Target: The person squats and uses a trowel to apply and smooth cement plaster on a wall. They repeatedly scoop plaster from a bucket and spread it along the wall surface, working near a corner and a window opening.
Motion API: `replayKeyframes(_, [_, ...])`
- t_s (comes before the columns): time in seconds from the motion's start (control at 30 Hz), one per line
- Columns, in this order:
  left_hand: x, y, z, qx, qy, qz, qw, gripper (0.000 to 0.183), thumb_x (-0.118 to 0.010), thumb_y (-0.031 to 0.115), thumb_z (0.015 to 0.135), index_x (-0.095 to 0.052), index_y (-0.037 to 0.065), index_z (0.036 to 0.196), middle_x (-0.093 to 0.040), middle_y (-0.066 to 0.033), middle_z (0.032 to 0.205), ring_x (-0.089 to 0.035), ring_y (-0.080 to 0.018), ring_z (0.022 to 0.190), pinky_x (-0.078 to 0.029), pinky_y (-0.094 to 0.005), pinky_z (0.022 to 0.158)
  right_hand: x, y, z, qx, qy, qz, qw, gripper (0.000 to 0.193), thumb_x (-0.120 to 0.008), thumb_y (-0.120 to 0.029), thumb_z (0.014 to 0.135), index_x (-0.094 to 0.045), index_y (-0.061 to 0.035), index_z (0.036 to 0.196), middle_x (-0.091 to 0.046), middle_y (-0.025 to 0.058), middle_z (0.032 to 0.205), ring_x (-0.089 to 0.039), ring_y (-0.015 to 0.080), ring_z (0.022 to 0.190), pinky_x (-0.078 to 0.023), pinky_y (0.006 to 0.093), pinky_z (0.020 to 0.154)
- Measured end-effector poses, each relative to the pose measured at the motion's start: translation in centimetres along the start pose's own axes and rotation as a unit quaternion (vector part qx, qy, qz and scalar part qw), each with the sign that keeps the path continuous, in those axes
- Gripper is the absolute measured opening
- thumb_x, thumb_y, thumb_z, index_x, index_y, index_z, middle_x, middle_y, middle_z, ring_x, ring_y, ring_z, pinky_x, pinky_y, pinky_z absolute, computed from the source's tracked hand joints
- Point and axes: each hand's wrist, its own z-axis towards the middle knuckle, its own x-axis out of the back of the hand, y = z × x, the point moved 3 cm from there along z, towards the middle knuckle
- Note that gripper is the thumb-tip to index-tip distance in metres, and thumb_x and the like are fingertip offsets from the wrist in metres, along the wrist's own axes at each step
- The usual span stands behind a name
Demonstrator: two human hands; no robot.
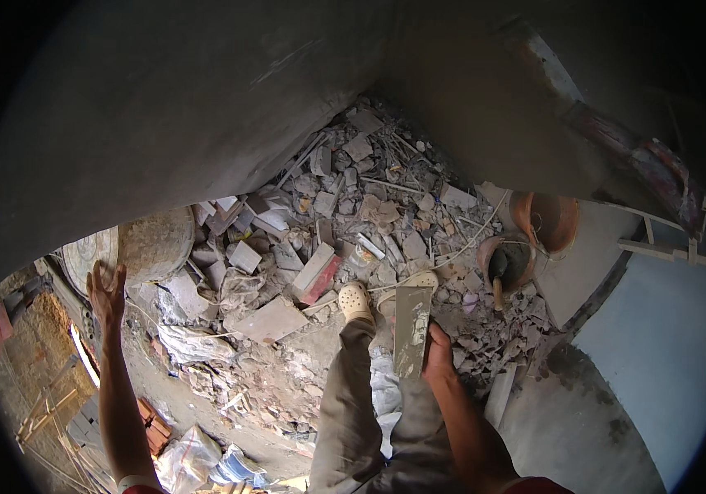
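The right hand (438, 354) grips a trowel (411, 336) by its right side, in front of the person's legs. The trowel is a long, flat, grey rectangle, its face smeared with paler patches toward the lower end. The left hand (107, 295) is spread wide at a stained, whitish drum (155, 240); whether they touch, I cannot tell. Beyond the pale clogs (355, 302) lies broken rubble (378, 210), with two orange-brown buckets (567, 230) on the right.
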Motion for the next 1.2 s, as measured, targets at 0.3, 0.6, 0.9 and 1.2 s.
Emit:
replayKeyframes(0.3, [-2.2, 15.4, -22.4, -0.183, -0.242, -0.110, 0.947, 0.073, -0.077, 0.041, 0.095, -0.053, 0.001, 0.151, -0.051, -0.0353, 0.152, -0.047, -0.0500, 0.144, -0.041, -0.0525, 0.119, 4.8, -10.8, -3.9, 0.109, -0.060, 0.109, 0.986, 0.043, -0.053, -0.021, 0.105, -0.057, -0.0039, 0.144, -0.067, 0.0116, 0.135, -0.065, 0.0278, 0.123, -0.051, 0.0451, 0.108])
replayKeyframes(0.6, [4.4, 29.3, -34.6, 0.043, -0.544, -0.410, 0.731, 0.069, -0.055, 0.049, 0.110, -0.050, -0.006, 0.151, -0.064, -0.0252, 0.137, -0.057, -0.0299, 0.129, -0.043, -0.0427, 0.113, 3.7, -13.9, -6.5, 0.181, -0.087, 0.170, 0.965, 0.045, -0.060, -0.019, 0.104, -0.055, -0.0060, 0.147, -0.065, 0.0079, 0.138, -0.062, 0.0254, 0.128, -0.049, 0.0451, 0.110])
replayKeyframes(0.9, [6.5, 39.6, -22.9, -0.403, -0.287, -0.140, 0.858, 0.050, -0.078, 0.028, 0.090, -0.065, 0.008, 0.134, -0.065, -0.0188, 0.110, -0.059, -0.0400, 0.096, -0.047, -0.0508, 0.091, -4.2, -15.9, -1.2, 0.239, -0.130, 0.242, 0.931, 0.041, -0.058, -0.018, 0.107, -0.055, -0.0052, 0.146, -0.066, 0.0102, 0.139, -0.065, 0.0273, 0.125, -0.051, 0.0474, 0.108])
replayKeyframes(1.2, [8.2, 43.3, -9.9, -0.386, -0.538, -0.065, 0.747, 0.016, -0.072, 0.023, 0.097, -0.073, 0.008, 0.103, -0.070, -0.0111, 0.093, -0.069, -0.0281, 0.083, -0.055, -0.0414, 0.077, -13.1, -11.5, 7.2, 0.320, -0.174, 0.364, 0.857, 0.038, -0.053, -0.020, 0.111, -0.056, -0.0035, 0.145, -0.068, 0.0120, 0.137, -0.066, 0.0283, 0.126, -0.051, 0.0463, 0.110])
